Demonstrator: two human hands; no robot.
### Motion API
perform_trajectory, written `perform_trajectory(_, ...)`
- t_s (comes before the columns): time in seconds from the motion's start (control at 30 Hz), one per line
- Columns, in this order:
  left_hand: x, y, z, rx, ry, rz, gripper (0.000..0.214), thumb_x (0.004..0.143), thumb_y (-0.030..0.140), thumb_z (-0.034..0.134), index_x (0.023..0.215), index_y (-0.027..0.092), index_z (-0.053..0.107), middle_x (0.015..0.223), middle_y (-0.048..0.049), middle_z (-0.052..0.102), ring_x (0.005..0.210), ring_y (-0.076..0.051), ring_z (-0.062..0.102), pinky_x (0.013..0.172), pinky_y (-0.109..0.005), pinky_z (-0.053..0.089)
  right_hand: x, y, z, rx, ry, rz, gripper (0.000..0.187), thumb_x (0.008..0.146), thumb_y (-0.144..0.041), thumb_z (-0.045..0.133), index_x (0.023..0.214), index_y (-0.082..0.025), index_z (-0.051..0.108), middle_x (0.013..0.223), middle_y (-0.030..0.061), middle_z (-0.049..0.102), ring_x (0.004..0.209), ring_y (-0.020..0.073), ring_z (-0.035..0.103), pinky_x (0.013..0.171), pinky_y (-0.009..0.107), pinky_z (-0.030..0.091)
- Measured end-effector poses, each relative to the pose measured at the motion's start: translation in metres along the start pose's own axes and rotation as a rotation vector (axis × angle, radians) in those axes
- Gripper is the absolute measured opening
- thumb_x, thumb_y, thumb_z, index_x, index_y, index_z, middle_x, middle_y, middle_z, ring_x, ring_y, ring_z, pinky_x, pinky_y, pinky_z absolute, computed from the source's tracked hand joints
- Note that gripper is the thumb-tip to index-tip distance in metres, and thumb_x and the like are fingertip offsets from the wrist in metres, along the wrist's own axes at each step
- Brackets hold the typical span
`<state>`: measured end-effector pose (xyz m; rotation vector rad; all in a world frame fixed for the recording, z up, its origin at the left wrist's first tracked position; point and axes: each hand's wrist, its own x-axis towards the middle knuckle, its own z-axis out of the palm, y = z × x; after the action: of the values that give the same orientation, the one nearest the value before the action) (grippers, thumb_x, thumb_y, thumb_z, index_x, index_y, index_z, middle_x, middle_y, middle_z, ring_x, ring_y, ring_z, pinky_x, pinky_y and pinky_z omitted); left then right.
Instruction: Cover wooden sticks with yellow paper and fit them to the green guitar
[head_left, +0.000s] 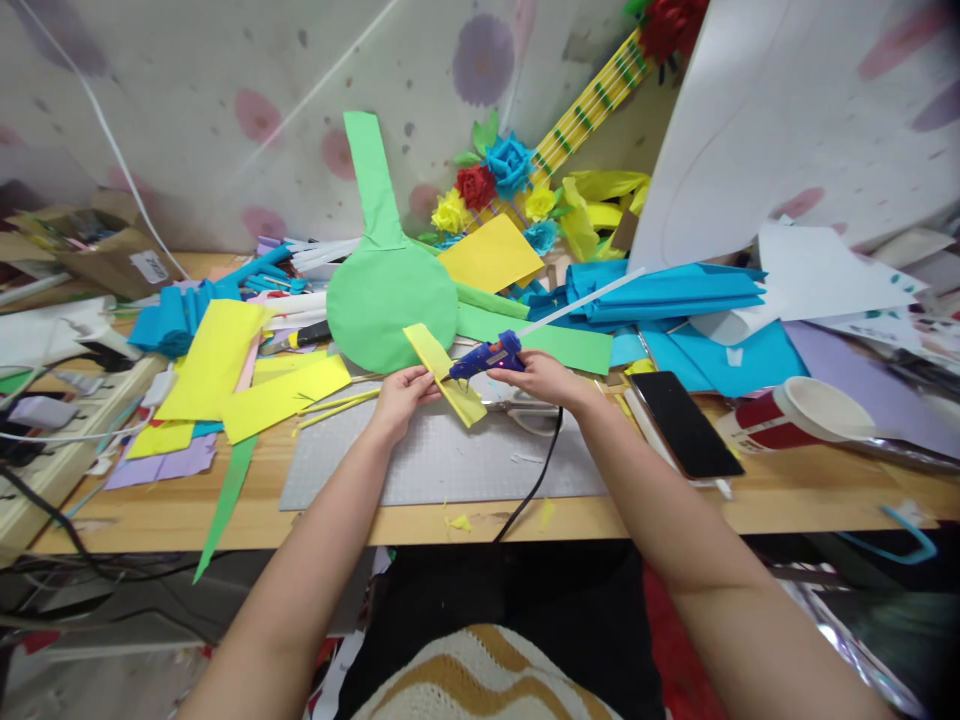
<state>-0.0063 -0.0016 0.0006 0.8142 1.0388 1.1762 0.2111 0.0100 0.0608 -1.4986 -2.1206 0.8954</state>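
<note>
One strip [465, 402]: yellow, pinched at its near edge by the left hand [405, 400], sticking out slantwise to that hand's right.
Left hand: fingertips closed on the strip, so yeah, it's gripping.
Glue gun [491, 355]: blue, just left of the right hand [544, 378], nozzle right up at the strip. Can't tell if it's actually touching.
Right hand: wrapped around the gun's handle, trigger finger hidden.
Glue stick [581, 303]: long white one, poking out the gun's back, up and right of the right hand.
Mat [480, 470]: grey, below both hands.
Green disc [390, 310]: just beyond the left hand.
Box [112, 250]: cardboard, open, way off left of the left hand, some small mixed bits in it, too blurry to name.
Phone [686, 425]: dark screen, right of the right hand.
Cup [795, 415]: red and white paper, past the phone from the right hand. White inner wall shows, bottom's hidden.
</note>
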Motion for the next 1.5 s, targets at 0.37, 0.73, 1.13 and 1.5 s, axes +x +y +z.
perform_trajectory(0.37, -0.003, 0.001, -0.001, 0.006, -0.153, -0.057, 0.030, 0.065, 0.027, 0.068, 0.089, 0.011, 0.064, 0.088, -0.0110, 0.068, 0.075, -0.016, 0.065, 0.073, -0.027, 0.051, 0.005, 0.004, 0.002, 0.050, 0.052, 0.017, 0.050, 0.068, -0.057, 0.053, 0.091, -0.015, 0.064, 0.085, 0.0052, 0.066, 0.075, 0.0170, 0.059, 0.069, 0.027, 0.044)
perform_trajectory(0.73, -0.004, -0.001, -0.002, 0.030, -0.221, -0.100, 0.029, 0.064, 0.028, 0.068, 0.088, 0.011, 0.066, 0.086, -0.0109, 0.068, 0.073, -0.016, 0.065, 0.072, -0.028, 0.051, 0.009, 0.001, 0.003, 0.057, 0.095, 0.033, 0.050, 0.068, -0.058, 0.053, 0.091, -0.016, 0.065, 0.082, 0.0051, 0.066, 0.074, 0.0172, 0.059, 0.071, 0.027, 0.045)
perform_trajectory(1.13, -0.005, -0.003, -0.005, 0.078, -0.292, -0.111, 0.029, 0.066, 0.030, 0.068, 0.088, 0.012, 0.066, 0.086, -0.0099, 0.068, 0.071, -0.015, 0.064, 0.072, -0.026, 0.051, 0.017, 0.001, 0.006, 0.070, 0.158, 0.009, 0.049, 0.069, -0.057, 0.051, 0.089, -0.014, 0.064, 0.081, 0.0055, 0.065, 0.071, 0.0155, 0.056, 0.067, 0.025, 0.042)
perform_trajectory(1.5, -0.008, 0.000, -0.004, 0.098, -0.363, -0.143, 0.028, 0.066, 0.031, 0.068, 0.087, 0.012, 0.066, 0.085, -0.0080, 0.068, 0.071, -0.014, 0.063, 0.070, -0.025, 0.049, 0.027, 0.007, 0.009, 0.031, 0.221, 0.039, 0.051, 0.068, -0.061, 0.049, 0.081, -0.014, 0.062, 0.071, 0.0043, 0.062, 0.062, 0.0144, 0.053, 0.058, 0.025, 0.039)
